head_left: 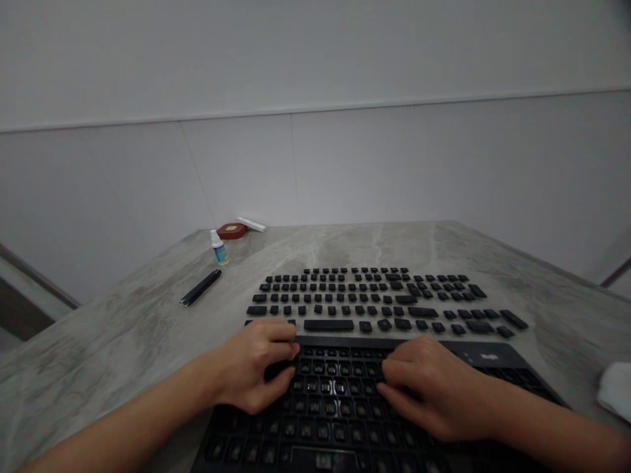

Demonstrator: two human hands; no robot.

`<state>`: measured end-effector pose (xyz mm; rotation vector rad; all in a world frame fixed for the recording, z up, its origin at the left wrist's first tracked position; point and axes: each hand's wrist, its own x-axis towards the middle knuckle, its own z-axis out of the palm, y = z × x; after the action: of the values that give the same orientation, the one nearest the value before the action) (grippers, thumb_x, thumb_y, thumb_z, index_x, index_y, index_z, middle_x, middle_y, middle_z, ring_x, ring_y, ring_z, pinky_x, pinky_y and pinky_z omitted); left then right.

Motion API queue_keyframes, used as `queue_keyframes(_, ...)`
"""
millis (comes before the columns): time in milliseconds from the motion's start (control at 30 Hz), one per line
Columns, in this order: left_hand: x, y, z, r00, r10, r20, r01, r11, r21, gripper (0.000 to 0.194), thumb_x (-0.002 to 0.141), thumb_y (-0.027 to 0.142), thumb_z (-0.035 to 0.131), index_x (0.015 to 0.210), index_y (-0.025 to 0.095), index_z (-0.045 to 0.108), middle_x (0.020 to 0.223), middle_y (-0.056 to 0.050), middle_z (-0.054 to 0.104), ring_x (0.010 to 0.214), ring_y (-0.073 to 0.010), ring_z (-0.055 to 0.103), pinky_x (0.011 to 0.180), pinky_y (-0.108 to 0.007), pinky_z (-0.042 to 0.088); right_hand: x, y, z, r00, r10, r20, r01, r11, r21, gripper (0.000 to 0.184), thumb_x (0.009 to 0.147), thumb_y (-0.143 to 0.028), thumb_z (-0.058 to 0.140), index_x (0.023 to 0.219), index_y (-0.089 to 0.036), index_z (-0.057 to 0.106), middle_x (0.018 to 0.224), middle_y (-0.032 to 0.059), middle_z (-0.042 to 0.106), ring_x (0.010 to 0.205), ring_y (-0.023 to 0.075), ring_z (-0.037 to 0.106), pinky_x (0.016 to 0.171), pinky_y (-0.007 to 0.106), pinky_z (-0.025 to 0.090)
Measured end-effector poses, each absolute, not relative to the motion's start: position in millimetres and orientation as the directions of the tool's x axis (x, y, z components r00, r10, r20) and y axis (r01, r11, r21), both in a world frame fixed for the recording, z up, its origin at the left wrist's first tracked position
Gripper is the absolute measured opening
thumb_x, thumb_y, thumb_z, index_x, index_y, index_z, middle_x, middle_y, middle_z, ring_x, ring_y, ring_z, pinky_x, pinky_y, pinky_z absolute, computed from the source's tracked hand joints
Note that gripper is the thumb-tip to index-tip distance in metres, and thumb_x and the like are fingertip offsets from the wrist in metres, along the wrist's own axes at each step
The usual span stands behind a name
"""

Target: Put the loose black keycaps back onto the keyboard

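Observation:
A black keyboard base (345,420) with its keycaps removed lies at the near edge of the grey marble table (123,341). Beyond it, several black keycaps (384,299) are laid out on the table in rows that mirror the keyboard layout. My left hand (256,371) rests on the keyboard's upper left part, fingers curled and pinched together, possibly on a dark keycap that I cannot make out. My right hand (434,387) lies on the middle of the keyboard with fingers curled down against the switches; what they hold is hidden.
A black pen-like tool (200,288) lies to the left of the keycaps. Behind it stand a small spray bottle (219,247), a round brown case (231,230) and a white strip (251,224). A white cloth (616,391) sits at the right edge. A white wall rises behind the table.

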<state>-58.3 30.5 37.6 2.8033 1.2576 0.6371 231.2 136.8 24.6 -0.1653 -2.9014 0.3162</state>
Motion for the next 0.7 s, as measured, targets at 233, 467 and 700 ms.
queue_keyframes(233, -63, 32, 25, 0.56, 0.674, 0.481, 0.723, -0.682, 0.114, 0.028, 0.076, 0.008, 0.043, 0.098, 0.013, 0.059, 0.068, -0.005, 0.058, 0.053, -0.0188, 0.049, 0.049, -0.033, 0.035, 232, 136, 25, -0.969, 0.136, 0.207, 0.091, 0.972, -0.215, 0.03, 0.095, -0.022, 0.038, 0.067, -0.018, 0.046, 0.06, 0.0014, 0.057, 0.051, 0.0109, 0.044, 0.053, 0.03, 0.023)
queue_keyframes(467, -78, 42, 26, 0.661, 0.608, 0.44, 0.607, -0.778, 0.163, 0.034, 0.078, 0.007, 0.041, 0.099, 0.013, 0.067, 0.049, 0.001, 0.051, 0.041, -0.0167, 0.043, 0.043, -0.032, 0.025, 235, 138, 25, -0.966, 0.127, 0.225, 0.076, 0.972, -0.223, 0.028, 0.096, -0.021, 0.04, 0.069, -0.019, 0.047, 0.061, 0.0001, 0.057, 0.052, 0.0109, 0.044, 0.055, 0.03, 0.025)
queue_keyframes(700, -90, 41, 39, 0.677, 0.651, 0.343, 0.614, -0.757, 0.225, 0.032, 0.084, 0.009, 0.041, 0.085, 0.014, 0.072, 0.047, -0.001, 0.051, 0.041, -0.016, 0.044, 0.045, -0.034, 0.025, 234, 138, 27, -0.961, 0.116, 0.251, 0.058, 0.972, -0.227, 0.028, 0.095, -0.02, 0.041, 0.068, -0.019, 0.047, 0.061, 0.0001, 0.057, 0.053, 0.0109, 0.046, 0.055, 0.03, 0.026)
